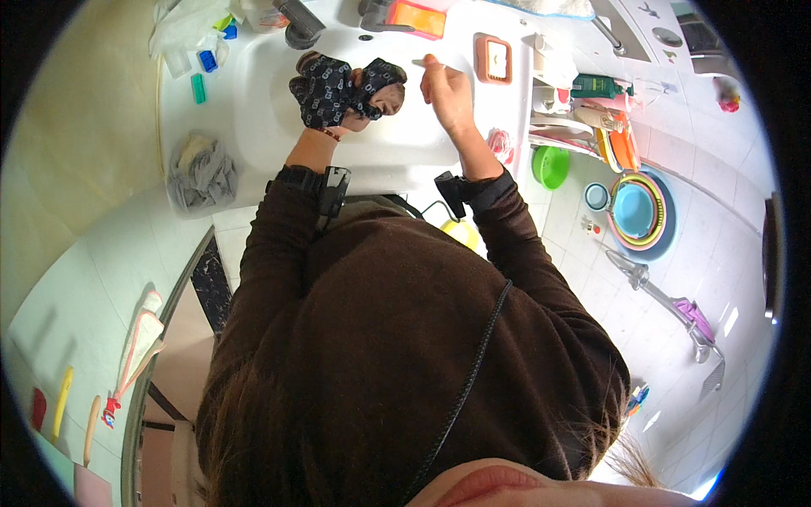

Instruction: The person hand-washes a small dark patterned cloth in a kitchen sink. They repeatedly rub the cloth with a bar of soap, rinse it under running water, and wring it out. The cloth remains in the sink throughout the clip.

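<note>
My left hand [358,121] holds a bunched black cloth item [326,89] with a pale printed pattern and brown parts at its ends. The cloth covers most of that hand; a red bead bracelet shows at the wrist. Both are above a white washbasin [266,139]. To the right, apart from the cloth, my right hand [447,92] is raised over the basin with its fingers curled. Something thin and pale juts out by its fingertips, too small to make out. A soap dish [484,60] with a white bar of soap [499,60] sits on the rim beside it.
A dark faucet [380,16] and an orange box [426,20] stand at the back. Left are a green block [199,89] and a lined bin [203,174]. Right are a pink-and-white bundle [500,146], a green bottle [594,85], a green bowl [550,167] and stacked basins [670,218].
</note>
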`<state>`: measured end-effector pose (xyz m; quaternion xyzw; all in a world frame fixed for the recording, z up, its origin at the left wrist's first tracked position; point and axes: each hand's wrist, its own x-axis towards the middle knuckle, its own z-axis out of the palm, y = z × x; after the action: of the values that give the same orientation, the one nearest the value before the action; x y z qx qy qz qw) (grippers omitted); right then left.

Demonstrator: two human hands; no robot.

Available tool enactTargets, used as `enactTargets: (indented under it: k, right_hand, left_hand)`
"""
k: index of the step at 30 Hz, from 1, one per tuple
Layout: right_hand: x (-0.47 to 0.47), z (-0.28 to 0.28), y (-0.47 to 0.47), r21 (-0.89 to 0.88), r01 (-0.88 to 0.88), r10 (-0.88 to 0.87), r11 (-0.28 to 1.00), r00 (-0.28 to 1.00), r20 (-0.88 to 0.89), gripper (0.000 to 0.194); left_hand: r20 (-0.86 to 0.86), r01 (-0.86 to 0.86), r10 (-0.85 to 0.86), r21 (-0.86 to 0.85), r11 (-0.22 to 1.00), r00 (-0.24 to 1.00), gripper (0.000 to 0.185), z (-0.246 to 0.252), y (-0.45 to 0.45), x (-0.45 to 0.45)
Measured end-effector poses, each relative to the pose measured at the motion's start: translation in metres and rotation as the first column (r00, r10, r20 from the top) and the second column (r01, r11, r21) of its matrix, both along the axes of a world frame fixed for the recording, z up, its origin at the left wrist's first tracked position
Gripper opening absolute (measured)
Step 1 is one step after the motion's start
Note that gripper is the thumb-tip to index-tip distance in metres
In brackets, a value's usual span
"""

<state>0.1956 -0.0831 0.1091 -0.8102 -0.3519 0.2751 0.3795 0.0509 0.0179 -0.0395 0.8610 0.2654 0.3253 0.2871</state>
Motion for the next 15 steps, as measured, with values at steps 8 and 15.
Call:
enactTargets:
  k: [8, 15]
  right_hand:
    - [0.144, -0.075, 0.031, 0.438, 0.452, -0.297, 0.777, 0.877, -0.379, 0.02]
    - [0.207, -0.154, 0.047, 0.22, 0.244, -0.292, 0.945, 0.929, 0.226, 0.023]
  left_hand:
    - [0.314, 0.06, 0.082, -0.416, 0.907, 0.946, 0.05, -0.069, -0.017, -0.015]
    - [-0.031, 0.037, -0.064, -0.548, 0.836, 0.997, 0.043, -0.086, -0.022, -0.049]
